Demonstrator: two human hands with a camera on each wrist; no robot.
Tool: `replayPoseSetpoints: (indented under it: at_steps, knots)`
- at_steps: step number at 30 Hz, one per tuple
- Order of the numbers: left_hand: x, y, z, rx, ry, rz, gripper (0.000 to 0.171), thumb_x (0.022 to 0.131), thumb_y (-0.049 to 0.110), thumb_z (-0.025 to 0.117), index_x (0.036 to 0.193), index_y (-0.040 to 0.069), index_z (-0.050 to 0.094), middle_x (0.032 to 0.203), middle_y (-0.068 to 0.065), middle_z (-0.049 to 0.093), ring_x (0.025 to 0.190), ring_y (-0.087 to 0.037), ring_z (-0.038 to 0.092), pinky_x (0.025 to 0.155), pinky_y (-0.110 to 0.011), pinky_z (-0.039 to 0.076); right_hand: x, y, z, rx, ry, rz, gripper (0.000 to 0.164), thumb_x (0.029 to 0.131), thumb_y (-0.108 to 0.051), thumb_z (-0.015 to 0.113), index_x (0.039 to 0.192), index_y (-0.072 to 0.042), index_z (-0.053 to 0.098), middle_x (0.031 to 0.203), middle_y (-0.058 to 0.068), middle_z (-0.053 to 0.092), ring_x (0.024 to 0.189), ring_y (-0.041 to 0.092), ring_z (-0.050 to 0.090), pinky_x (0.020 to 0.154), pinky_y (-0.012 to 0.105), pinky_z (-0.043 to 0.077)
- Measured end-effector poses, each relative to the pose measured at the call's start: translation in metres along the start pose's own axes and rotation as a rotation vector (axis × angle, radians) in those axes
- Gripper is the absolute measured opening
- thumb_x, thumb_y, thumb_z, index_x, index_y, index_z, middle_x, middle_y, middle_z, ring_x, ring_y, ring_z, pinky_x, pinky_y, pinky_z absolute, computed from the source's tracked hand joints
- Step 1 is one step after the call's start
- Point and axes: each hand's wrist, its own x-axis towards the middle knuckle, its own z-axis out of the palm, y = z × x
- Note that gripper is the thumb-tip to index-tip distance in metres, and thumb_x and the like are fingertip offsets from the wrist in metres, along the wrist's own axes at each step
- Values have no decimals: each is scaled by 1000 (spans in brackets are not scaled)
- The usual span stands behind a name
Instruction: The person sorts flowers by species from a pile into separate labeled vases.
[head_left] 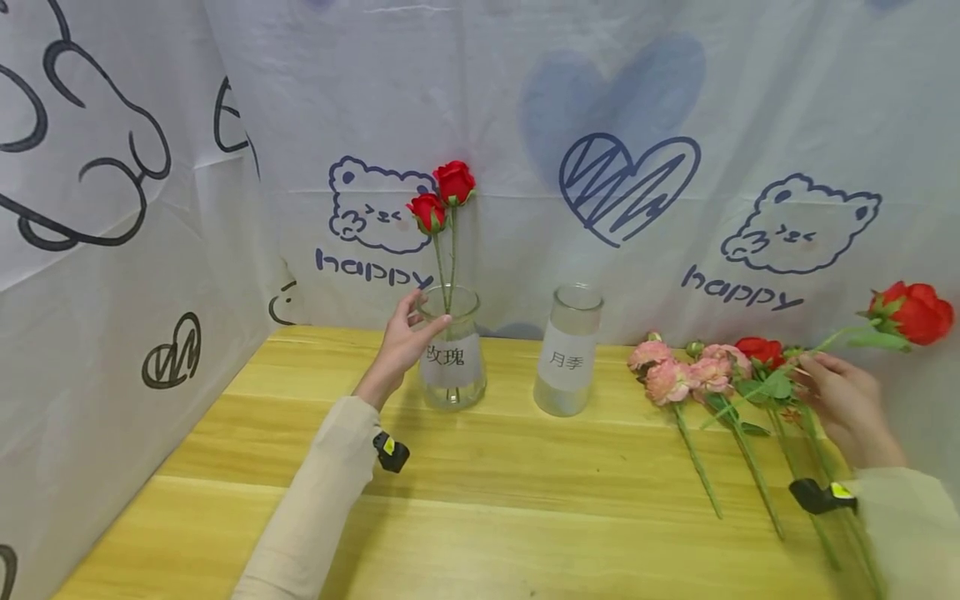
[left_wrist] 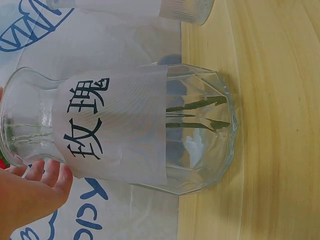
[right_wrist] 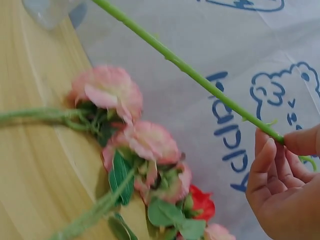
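My left hand (head_left: 411, 332) curls round the neck of a glass vase (head_left: 452, 358) with a white label; its fingers (left_wrist: 45, 175) lie against the neck of the vase (left_wrist: 150, 125). Two red roses (head_left: 442, 196) stand in it, their stems (left_wrist: 195, 115) reaching the bottom. At the right, my right hand (head_left: 813, 371) pinches the green stem (right_wrist: 190, 72) of a red rose (head_left: 911, 312), held above the table with the bloom pointing right. The pinch (right_wrist: 280, 142) is between thumb and fingers.
A second labelled glass vase (head_left: 567, 350) stands without flowers right of the first. Several pink flowers (head_left: 678, 371) and a red rose (head_left: 761, 350) lie on the wooden table (head_left: 525, 500) under my right hand. Printed white cloth (head_left: 112, 250) walls the back and left.
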Motion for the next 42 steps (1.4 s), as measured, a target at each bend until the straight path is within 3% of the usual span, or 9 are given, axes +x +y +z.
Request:
replayPoseSetpoints:
  at_steps: [3, 8, 16, 29, 37, 42]
  knots:
    - [-1, 0, 0, -1, 1, 5, 82, 92, 34, 66, 155, 15, 18, 155, -5, 28, 138, -28, 27, 111, -46, 29, 10, 4, 0, -32, 21, 4, 8, 91, -16, 67, 94, -10, 63, 88, -5, 64, 77, 7, 66, 62, 22, 55]
    - [-2, 0, -1, -1, -5, 16, 82, 92, 34, 66, 155, 14, 17, 155, -5, 27, 139, -28, 26, 111, -47, 29, 16, 6, 14, -76, 60, -11, 11, 92, -21, 67, 94, -11, 63, 92, -5, 59, 79, 5, 64, 64, 22, 55]
    - [-3, 1, -1, -3, -11, 29, 82, 93, 34, 65, 155, 14, 17, 155, -5, 26, 139, -28, 26, 111, -46, 29, -19, -19, 71, 35, -38, -17, 9, 94, -15, 63, 85, -12, 63, 80, -6, 62, 73, 5, 59, 60, 18, 50]
    - [-3, 1, -1, -11, -10, 29, 82, 92, 34, 65, 155, 13, 17, 155, -5, 27, 139, -28, 26, 111, -46, 29, -19, -38, 120, 184, -82, -10, 5, 95, -10, 62, 90, -8, 59, 89, -3, 65, 80, 8, 65, 63, 18, 50]
    - [-3, 0, -1, -1, -9, 20, 82, 92, 34, 65, 155, 14, 17, 155, -6, 27, 139, -28, 26, 111, -47, 29, -18, -47, 145, 150, -101, -3, 10, 95, -15, 62, 101, -9, 57, 97, -2, 60, 86, 8, 62, 67, 19, 51]
    - [-2, 1, -1, 5, -15, 22, 82, 93, 34, 65, 155, 13, 17, 155, -6, 27, 139, -29, 26, 111, -47, 29, -15, -55, 164, 150, -137, -18, 7, 96, -13, 59, 97, -7, 59, 96, -1, 59, 85, 9, 60, 66, 20, 51]
